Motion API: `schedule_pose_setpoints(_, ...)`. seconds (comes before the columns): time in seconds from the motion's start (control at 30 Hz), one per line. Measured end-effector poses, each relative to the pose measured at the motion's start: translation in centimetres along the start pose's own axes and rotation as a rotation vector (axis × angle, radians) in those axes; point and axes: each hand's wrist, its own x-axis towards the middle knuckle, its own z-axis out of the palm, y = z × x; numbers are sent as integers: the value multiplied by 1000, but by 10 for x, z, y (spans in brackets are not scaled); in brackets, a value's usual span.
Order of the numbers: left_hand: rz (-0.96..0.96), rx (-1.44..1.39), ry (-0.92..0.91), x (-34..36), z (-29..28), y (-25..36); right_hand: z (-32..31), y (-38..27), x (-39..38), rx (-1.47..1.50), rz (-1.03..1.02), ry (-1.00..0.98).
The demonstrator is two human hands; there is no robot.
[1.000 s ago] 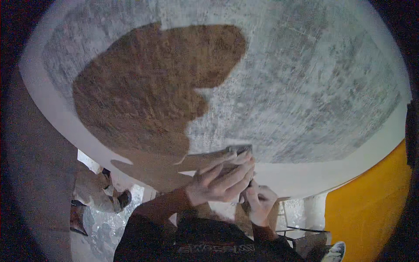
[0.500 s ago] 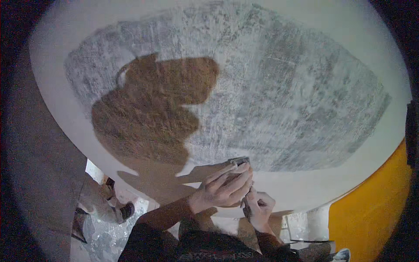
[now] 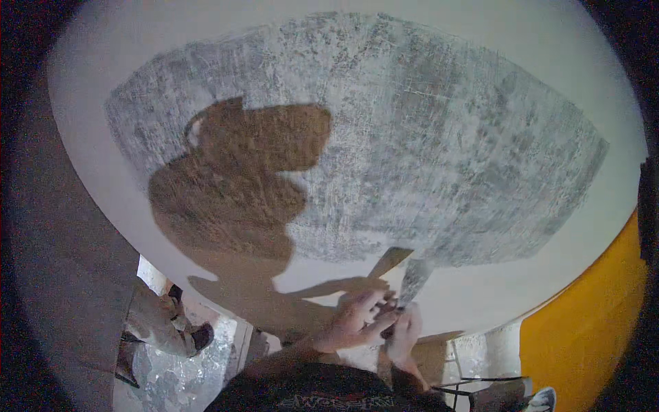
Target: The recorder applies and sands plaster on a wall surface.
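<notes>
A putty knife [image 3: 415, 280] points upward between my hands, its grey blade widening toward the top. My right hand [image 3: 405, 335] is closed on the lower part of it. My left hand [image 3: 358, 321] has its fingers curled in against the base of the blade and handle; they are slightly blurred, and the handle is mostly hidden. Facing me is a large pale curved surface [image 3: 480, 288] with a broad grey, streaky, scuffed patch [image 3: 453, 137]. The blade's tip overlaps the patch's lower edge in view; I cannot tell whether it touches.
A dark shadow [image 3: 233, 178] of head and arms falls across the patch's left side. Below left, a person's leg in light trousers [image 3: 158, 323] stands on a blotchy floor [image 3: 175, 374]. An orange panel [image 3: 583, 329] rises at right, near a black-framed seat [image 3: 491, 395].
My left hand has slid down from the blade toward the handle, uncovering the blade. The putty knife now shows its flat side. The shadow has shifted slightly lower.
</notes>
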Motion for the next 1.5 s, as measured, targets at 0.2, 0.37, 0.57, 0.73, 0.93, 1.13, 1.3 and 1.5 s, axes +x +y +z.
schedule_pose_setpoints(0.2,-251,-855,128,-43,39,-38,10,-37,10,-394,-205,-337)
schedule_pose_setpoints(0.37,-224,-365,-257,-39,-29,-14,7,-44,39,-161,-21,-504)
schedule_pose_setpoints(0.57,-645,-834,-90,-52,-4,-24,39,-53,24,87,235,-312)
schedule_pose_setpoints(0.73,-104,210,344,-22,13,-19,55,-60,46,-42,112,-47)
schedule_pose_setpoints(0.93,148,-18,211,-5,16,-25,52,-66,61,-123,-22,74)
schedule_pose_setpoints(1.13,376,529,545,4,36,-50,63,-61,66,-178,-127,151)
schedule_pose_setpoints(1.3,-133,-374,370,15,29,-26,66,-75,74,-80,-115,182)
schedule_pose_setpoints(1.5,-230,-300,140,13,27,-28,58,-67,70,-242,-208,99)
